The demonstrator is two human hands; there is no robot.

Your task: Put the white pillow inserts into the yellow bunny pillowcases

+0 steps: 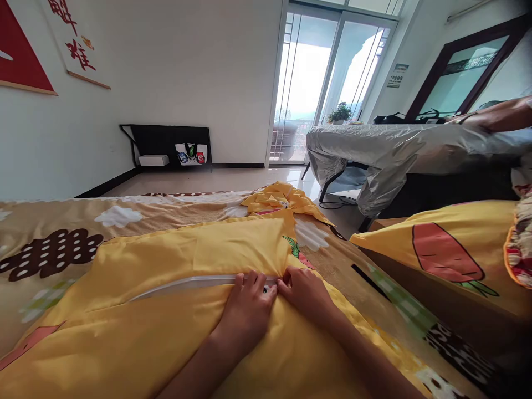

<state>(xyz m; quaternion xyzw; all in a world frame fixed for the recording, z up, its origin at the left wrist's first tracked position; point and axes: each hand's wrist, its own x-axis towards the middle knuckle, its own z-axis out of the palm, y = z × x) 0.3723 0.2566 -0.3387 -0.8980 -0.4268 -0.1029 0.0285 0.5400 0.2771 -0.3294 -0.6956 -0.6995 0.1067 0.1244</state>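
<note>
A yellow pillow in its cover [166, 327] lies before me, filling the lower part of the view. Across it runs a white zipper [178, 285], whose left stretch gapes and shows pale filling inside. My left hand [249, 302] is closed on the zipper near its right end, the fingers bent over the fabric edge. Just right of it, my right hand [307, 293] pinches the cover at the zipper's end. The two hands nearly touch. The zipper's slider cannot be made out under the fingers.
A patterned cloth [137, 221] lies beneath the pillow. Crumpled yellow fabric [286, 197] sits beyond it. At right, another yellow piece with a carrot print [449, 255] rests by a cardboard box [399, 266]. Another person's arm [502, 113] reaches over a grey-covered table [374, 141].
</note>
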